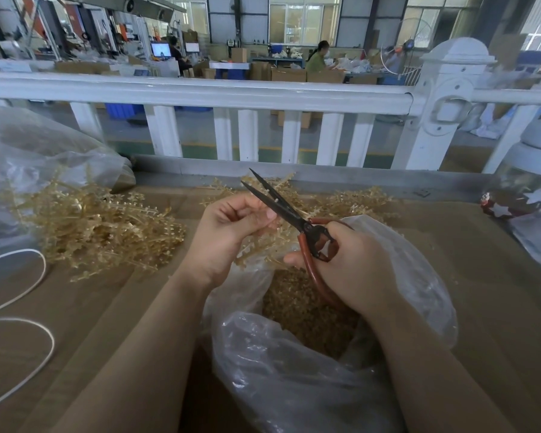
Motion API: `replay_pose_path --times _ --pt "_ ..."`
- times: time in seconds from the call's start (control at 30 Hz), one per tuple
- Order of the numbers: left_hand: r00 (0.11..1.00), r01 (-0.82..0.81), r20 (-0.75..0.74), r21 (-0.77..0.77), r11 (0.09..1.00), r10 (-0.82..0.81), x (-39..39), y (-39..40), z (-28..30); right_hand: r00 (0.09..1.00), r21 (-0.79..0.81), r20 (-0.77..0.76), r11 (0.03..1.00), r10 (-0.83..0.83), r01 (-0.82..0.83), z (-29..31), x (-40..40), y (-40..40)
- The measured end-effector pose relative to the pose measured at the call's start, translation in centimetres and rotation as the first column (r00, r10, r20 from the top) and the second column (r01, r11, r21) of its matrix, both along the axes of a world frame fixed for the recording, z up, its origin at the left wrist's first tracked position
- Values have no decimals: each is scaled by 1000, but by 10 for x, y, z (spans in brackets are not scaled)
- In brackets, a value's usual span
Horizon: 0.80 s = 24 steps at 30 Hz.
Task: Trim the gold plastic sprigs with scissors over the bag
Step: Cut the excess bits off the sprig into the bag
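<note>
**Plainly a cut about to fall, with the bag set to catch it**

Behind everything stands a big factory hall with tall windows, cartons and seated workers at far benches. A white railing of flat slats (200, 98) fences it off from the near workplace, so the trimming happens in a bay of its own.

The brown cloth-covered table (481, 276) carries the work. At its left lies a large clear plastic sack (28, 151), and a heap of gold plastic sprigs (100, 229) spills from its mouth within easy reach of the holding hand. A smaller drift of the same sprigs lies along the far edge. A white cord (28, 307) loops at the near left.

Directly under both hands sits the open clear plastic bag (294, 370), its mouth spread wide and already part-filled with gold offcuts; I judge it is placed there so that trimmings drop straight in.

The left hand (231, 226) has fingers curled round a single gold branching sprig (263, 251), which hangs over the bag's mouth. The right hand (350, 260) grips the red looped handles of the black-bladed scissors (281, 204), whose blades stand slightly parted and point up and away, next to the left fingertips. Whether the stem already lies between them I cannot tell.
</note>
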<state>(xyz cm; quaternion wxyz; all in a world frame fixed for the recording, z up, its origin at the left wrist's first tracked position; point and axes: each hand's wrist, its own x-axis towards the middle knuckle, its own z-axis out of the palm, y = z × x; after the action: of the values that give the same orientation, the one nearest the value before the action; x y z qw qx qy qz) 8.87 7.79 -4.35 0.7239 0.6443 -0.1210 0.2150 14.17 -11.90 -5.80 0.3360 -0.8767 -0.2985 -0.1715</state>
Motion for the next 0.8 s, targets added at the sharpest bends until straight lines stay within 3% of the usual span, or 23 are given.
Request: replay_pose_path --times 0.53,0.8 --pt "993 -92 71 -83 992 98 1 3 -2 999 13 15 999 39 -40 3 -2 2" --pt "996 -60 72 70 996 55 0 -2 0 995 -12 101 1000 -16 17 5 -2 1"
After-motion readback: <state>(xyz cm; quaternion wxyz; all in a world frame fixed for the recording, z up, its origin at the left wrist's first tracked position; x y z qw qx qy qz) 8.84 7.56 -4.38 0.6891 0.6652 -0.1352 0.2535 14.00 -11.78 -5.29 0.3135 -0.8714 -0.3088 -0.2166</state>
